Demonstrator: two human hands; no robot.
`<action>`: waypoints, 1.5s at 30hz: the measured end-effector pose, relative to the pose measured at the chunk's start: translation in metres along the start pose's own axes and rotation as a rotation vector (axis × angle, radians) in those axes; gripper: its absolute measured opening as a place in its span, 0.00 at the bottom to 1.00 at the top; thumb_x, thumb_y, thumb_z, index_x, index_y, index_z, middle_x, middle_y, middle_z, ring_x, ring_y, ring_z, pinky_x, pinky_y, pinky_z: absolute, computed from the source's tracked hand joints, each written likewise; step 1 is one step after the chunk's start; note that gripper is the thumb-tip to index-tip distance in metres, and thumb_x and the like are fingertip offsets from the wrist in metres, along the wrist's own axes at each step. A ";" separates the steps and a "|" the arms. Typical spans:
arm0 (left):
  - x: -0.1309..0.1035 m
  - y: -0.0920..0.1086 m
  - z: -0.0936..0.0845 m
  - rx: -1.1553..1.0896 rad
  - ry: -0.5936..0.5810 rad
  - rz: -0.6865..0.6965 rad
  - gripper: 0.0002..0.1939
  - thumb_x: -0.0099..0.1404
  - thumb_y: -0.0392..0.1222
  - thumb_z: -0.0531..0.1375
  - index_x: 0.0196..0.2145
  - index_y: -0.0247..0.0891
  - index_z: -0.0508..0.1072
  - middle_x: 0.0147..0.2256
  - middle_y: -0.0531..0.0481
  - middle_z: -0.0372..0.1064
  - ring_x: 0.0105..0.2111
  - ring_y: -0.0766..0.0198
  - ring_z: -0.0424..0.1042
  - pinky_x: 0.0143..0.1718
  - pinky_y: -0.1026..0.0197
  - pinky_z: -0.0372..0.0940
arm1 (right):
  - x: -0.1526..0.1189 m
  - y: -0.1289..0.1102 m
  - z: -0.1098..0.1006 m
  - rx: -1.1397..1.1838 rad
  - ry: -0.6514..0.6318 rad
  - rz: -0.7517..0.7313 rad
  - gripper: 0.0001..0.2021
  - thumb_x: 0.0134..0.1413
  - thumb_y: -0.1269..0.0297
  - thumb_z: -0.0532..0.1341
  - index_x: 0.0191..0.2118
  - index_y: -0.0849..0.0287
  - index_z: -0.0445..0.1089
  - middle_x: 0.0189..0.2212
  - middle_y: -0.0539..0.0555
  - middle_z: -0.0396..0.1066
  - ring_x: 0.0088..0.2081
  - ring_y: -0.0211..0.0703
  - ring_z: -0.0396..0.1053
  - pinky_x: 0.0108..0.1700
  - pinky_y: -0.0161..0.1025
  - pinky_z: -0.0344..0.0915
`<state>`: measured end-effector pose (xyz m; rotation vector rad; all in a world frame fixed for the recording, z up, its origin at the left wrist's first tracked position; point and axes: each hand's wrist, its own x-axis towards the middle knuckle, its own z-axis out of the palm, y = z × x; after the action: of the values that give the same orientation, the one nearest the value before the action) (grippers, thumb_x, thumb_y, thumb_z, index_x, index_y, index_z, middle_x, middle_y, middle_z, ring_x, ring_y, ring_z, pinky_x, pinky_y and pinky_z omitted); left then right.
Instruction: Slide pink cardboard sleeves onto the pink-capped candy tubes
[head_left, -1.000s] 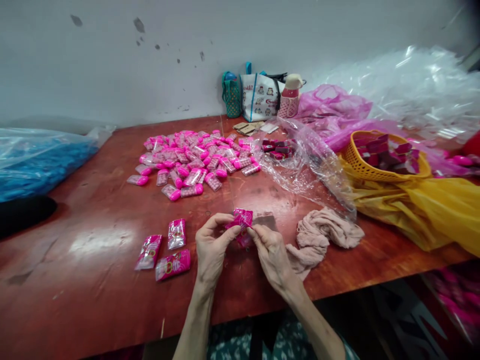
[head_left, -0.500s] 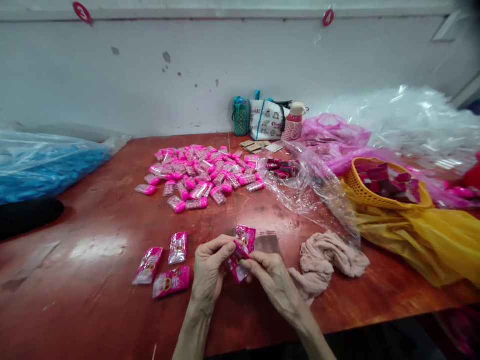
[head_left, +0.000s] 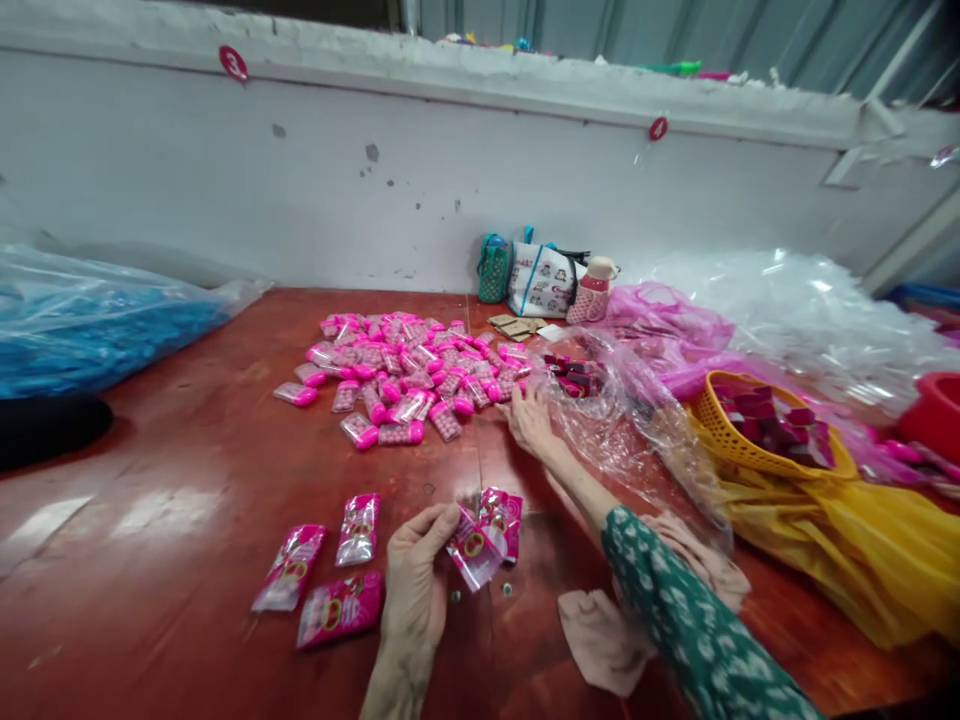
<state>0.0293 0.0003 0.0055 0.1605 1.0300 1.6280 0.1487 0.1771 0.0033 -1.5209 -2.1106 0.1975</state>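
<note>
My left hand [head_left: 418,575] pinches a pink printed packet [head_left: 474,550] between thumb and fingers, above the table. Just behind it lies another pink packet [head_left: 504,518]. Left of this hand rest three more packets, among them an upright one [head_left: 358,530] and a sideways one [head_left: 340,610]. My right hand [head_left: 531,425] is stretched forward, fingers apart, at the right edge of a pile of small clear bottles with pink caps [head_left: 411,370]. Its fingertips are near the closest bottles; whether they touch is unclear. Small round bits [head_left: 507,590] lie beside the held packet.
A crumpled clear plastic bag [head_left: 622,410] with dark pink pieces lies right of the pile. Beyond are a yellow basket [head_left: 709,410], yellow plastic [head_left: 825,540] and a beige cloth [head_left: 604,640]. A bag of blue items [head_left: 112,330] stands left. Bottles and a white bag [head_left: 544,285] line the wall.
My right hand has let go of the packet and reached forward to the pile's edge. The left hand keeps the packet. The view has tilted up, and small bits now show on the table.
</note>
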 end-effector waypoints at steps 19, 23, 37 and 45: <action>0.001 0.000 -0.005 -0.056 0.078 -0.049 0.09 0.39 0.34 0.69 0.22 0.33 0.76 0.20 0.50 0.73 0.21 0.70 0.69 0.25 0.70 0.63 | 0.102 -0.041 0.047 -0.030 -0.116 -0.102 0.21 0.56 0.59 0.55 0.55 0.58 0.56 0.56 0.58 0.53 0.54 0.54 0.55 0.52 0.58 0.54; 0.001 0.000 -0.004 -0.063 0.098 -0.073 0.09 0.39 0.34 0.69 0.21 0.33 0.75 0.19 0.50 0.72 0.19 0.69 0.68 0.23 0.69 0.63 | 0.100 -0.045 0.056 -0.062 -0.231 -0.156 0.22 0.55 0.52 0.54 0.53 0.56 0.59 0.59 0.58 0.48 0.58 0.60 0.45 0.53 0.63 0.47; -0.004 -0.001 -0.004 -0.102 -0.014 -0.075 0.06 0.43 0.35 0.68 0.21 0.32 0.75 0.20 0.51 0.72 0.20 0.70 0.68 0.24 0.69 0.62 | 0.033 -0.064 0.028 -0.081 -0.277 -0.311 0.29 0.55 0.42 0.42 0.51 0.56 0.63 0.54 0.62 0.54 0.55 0.63 0.47 0.49 0.64 0.49; 0.000 -0.004 -0.011 -0.079 -0.018 -0.043 0.04 0.47 0.35 0.66 0.23 0.34 0.75 0.23 0.51 0.72 0.23 0.69 0.68 0.29 0.68 0.62 | 0.074 -0.159 0.074 -0.076 -0.334 -0.571 0.42 0.43 0.34 0.51 0.58 0.59 0.52 0.61 0.63 0.43 0.60 0.67 0.36 0.53 0.68 0.35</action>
<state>0.0258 -0.0053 -0.0040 0.0997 0.9480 1.6224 -0.0386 0.2014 0.0300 -0.9073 -2.7496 0.1711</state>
